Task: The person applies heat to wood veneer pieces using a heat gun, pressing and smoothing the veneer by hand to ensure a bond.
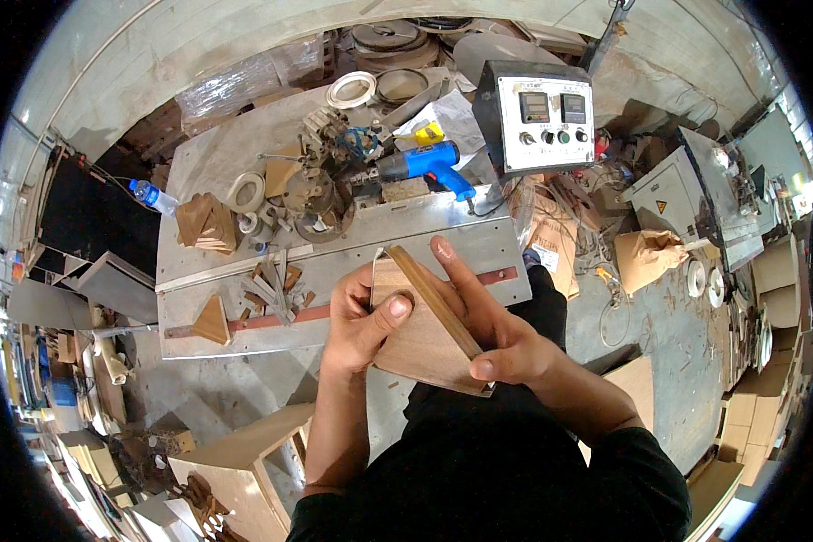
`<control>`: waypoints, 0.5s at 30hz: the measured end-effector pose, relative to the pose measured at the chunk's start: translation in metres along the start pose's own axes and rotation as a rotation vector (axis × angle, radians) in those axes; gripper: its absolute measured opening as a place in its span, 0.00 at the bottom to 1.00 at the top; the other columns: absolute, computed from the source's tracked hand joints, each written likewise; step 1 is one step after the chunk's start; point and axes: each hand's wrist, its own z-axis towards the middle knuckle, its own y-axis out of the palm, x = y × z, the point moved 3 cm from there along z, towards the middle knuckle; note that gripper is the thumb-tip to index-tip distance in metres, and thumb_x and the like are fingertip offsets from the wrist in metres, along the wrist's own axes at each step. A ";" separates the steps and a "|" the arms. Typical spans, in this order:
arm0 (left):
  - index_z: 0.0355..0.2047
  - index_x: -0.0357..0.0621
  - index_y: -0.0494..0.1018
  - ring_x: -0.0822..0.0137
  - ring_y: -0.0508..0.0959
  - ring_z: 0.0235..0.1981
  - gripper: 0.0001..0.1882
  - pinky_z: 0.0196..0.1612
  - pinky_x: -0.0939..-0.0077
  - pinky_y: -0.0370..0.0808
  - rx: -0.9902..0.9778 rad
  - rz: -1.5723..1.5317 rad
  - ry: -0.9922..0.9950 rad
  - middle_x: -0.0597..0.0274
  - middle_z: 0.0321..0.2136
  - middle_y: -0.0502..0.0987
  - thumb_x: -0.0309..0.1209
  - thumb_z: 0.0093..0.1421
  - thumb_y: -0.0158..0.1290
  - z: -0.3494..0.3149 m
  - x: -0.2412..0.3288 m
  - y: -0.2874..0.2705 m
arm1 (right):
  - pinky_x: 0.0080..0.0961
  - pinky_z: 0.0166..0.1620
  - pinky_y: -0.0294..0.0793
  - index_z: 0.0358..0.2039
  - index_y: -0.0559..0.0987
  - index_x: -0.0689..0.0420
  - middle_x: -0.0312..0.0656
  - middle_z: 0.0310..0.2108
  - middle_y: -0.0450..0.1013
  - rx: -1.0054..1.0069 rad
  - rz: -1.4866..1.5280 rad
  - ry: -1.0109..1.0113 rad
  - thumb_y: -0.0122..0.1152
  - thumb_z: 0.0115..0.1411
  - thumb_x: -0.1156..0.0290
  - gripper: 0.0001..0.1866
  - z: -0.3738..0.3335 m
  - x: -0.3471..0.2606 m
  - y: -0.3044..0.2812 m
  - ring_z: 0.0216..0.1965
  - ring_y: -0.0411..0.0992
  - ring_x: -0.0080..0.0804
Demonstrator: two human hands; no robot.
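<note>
Held up in front of me is a flat wooden panel (415, 330) with brown wood grain and a strip along its slanting edge. My left hand (359, 316) grips its left side, the thumb pressed on the face. My right hand (497, 334) grips the right side, its thumb near the lower corner and its index finger stretched up beside the edge. Beyond the hands, a triangular wood piece (211, 321) lies at the near left of the metal worktable (352, 316). Thin strip offcuts (275, 287) are heaped between that piece and my left hand.
A stack of wood pieces (206, 224) stands at the table's left, beside a bottle (154, 196). Behind lie a machine head (316, 194), a blue heat gun (429, 165) and tape rolls (351, 89). A control box (546, 117) rises at the right. A wooden box frame (244, 461) stands lower left.
</note>
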 end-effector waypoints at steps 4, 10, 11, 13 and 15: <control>0.44 0.33 0.78 0.72 0.79 0.36 0.24 0.42 0.77 0.75 0.008 0.032 0.009 0.61 0.36 0.82 0.42 0.59 0.67 0.003 -0.001 -0.001 | 0.33 0.73 0.36 0.74 0.24 0.53 0.55 0.76 0.35 0.093 0.009 0.033 0.73 0.50 0.57 0.71 0.000 -0.002 0.005 0.77 0.39 0.39; 0.43 0.34 0.78 0.73 0.79 0.35 0.24 0.41 0.78 0.74 0.064 0.013 0.037 0.61 0.35 0.82 0.43 0.58 0.67 -0.001 -0.009 -0.002 | 0.36 0.73 0.37 0.74 0.23 0.53 0.56 0.77 0.34 0.056 -0.039 -0.016 0.75 0.48 0.54 0.74 0.001 0.002 0.003 0.77 0.39 0.43; 0.43 0.34 0.78 0.73 0.79 0.35 0.24 0.40 0.78 0.74 0.072 -0.001 0.039 0.62 0.35 0.82 0.43 0.58 0.67 -0.002 -0.010 0.000 | 0.37 0.73 0.36 0.74 0.22 0.51 0.55 0.77 0.33 0.020 -0.050 -0.046 0.75 0.50 0.55 0.73 0.001 0.003 0.000 0.77 0.37 0.43; 0.43 0.34 0.78 0.73 0.79 0.35 0.23 0.40 0.78 0.74 0.069 -0.034 0.024 0.62 0.34 0.82 0.43 0.58 0.67 -0.004 -0.012 0.000 | 0.39 0.74 0.36 0.74 0.21 0.48 0.55 0.77 0.31 -0.051 -0.069 -0.106 0.75 0.54 0.56 0.72 0.001 0.006 -0.003 0.77 0.35 0.43; 0.43 0.34 0.78 0.73 0.79 0.35 0.23 0.40 0.78 0.74 0.045 -0.074 -0.007 0.62 0.34 0.82 0.43 0.59 0.67 -0.003 -0.019 -0.005 | 0.39 0.74 0.36 0.74 0.21 0.48 0.55 0.77 0.31 -0.032 -0.033 -0.084 0.76 0.53 0.55 0.72 0.002 0.006 -0.003 0.77 0.35 0.44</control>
